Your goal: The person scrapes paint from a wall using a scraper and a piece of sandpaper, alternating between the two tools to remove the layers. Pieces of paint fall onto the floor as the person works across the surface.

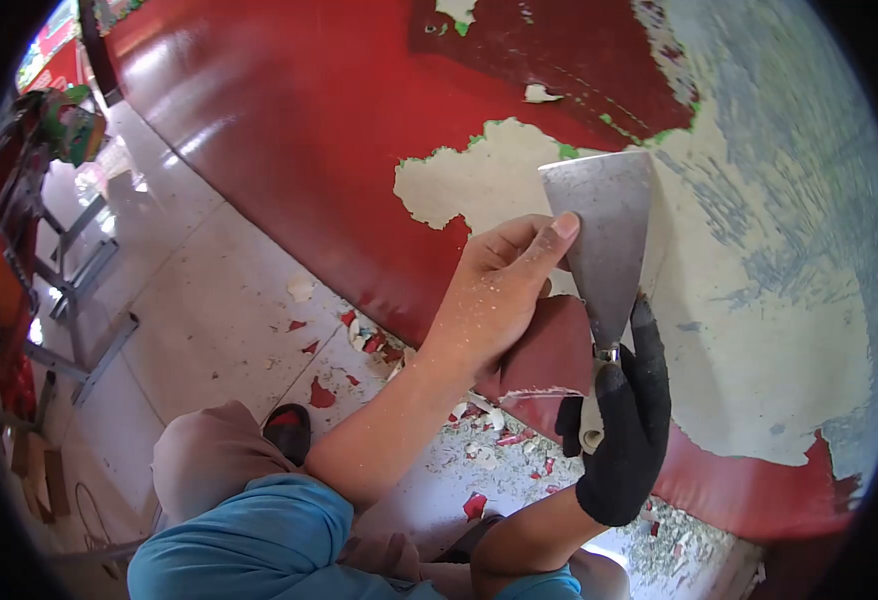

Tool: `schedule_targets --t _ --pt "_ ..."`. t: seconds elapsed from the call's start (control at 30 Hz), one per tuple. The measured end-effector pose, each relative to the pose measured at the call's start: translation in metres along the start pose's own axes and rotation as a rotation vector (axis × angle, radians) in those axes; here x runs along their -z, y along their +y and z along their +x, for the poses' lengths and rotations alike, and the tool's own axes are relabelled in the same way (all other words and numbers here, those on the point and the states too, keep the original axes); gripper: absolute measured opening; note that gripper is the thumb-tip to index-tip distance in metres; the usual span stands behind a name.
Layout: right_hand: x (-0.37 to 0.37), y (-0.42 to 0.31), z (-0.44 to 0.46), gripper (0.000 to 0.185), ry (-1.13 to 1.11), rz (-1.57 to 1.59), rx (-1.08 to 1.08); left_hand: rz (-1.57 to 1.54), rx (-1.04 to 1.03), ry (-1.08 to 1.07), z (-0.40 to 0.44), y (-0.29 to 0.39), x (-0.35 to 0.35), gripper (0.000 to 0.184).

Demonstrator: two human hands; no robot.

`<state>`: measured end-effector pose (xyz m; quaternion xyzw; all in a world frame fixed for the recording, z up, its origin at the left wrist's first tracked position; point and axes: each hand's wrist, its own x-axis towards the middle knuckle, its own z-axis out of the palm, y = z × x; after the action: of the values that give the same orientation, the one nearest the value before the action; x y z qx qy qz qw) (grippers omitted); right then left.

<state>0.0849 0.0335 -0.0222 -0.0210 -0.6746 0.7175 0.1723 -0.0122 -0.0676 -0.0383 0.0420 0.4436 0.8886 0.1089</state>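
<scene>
Blue short sleeves (pixel 249 540), a black right glove (pixel 631 425), pale trousers (pixel 209 450), dark sandals (pixel 287 432).

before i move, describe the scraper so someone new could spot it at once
Find the big red surface and its pale patch. In front, the scraper points blade up, its handle in the black-gloved right hand. Its flared grey metal blade sets it apart from the curved dark red sheet beside it.
</scene>
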Motion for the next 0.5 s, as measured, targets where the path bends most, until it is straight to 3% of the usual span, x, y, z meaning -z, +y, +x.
schedule_targets --t 0.07,0.1,0.17,0.3,0.33,0.4,0.5 --pt "0.012 0.02 0.001 0.031 0.012 -0.561 0.284 0.068 -0.159 -0.06 0.008 0.001 0.004 0.036" --pt "0.011 0.025 -0.002 0.031 0.027 -0.595 0.279 0.039 -0.142 -0.077 0.011 0.002 0.008 0.036" --pt "0.004 0.032 -0.008 0.032 0.114 -0.474 0.211 0.186 -0.247 -0.195 0.017 0.004 0.014 0.04" --pt "-0.018 0.04 -0.018 0.035 0.356 -0.228 0.117 0.061 -0.154 -0.263 0.016 0.005 0.014 0.035" --pt "-0.026 0.04 -0.016 0.048 0.302 -0.014 0.123 0.001 -0.149 -0.263 0.018 0.001 0.014 0.033" --pt "-0.05 0.047 -0.012 0.053 0.388 -0.153 0.114 -0.013 -0.105 -0.311 0.021 0.003 0.02 0.033" --pt "-0.064 0.052 -0.023 0.059 0.59 -0.039 0.053 0.026 -0.072 -0.353 0.023 0.007 0.028 0.033"
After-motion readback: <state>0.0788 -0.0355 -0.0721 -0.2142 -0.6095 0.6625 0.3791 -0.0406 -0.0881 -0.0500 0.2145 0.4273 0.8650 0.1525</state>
